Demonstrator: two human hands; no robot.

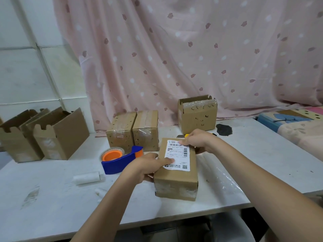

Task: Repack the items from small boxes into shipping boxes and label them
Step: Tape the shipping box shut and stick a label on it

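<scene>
The label (177, 155) is being pressed onto the stiff, seemingly light taped box (176, 172) by the left hand (150, 165); the right hand (195, 139) is gripping the box's far end.

light: soft, even, fairly bright, no hard source I can place | shadows: faint under my arms on the tabletop (253, 154) | glare: mild sheen at 4 o'clock | edges: wide-angle bending, slight softness

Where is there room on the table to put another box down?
Bare table lies in front of the tape dispenser, and more to the right of the labelled box. It is crowded at the back around the two taped boxes.
</scene>
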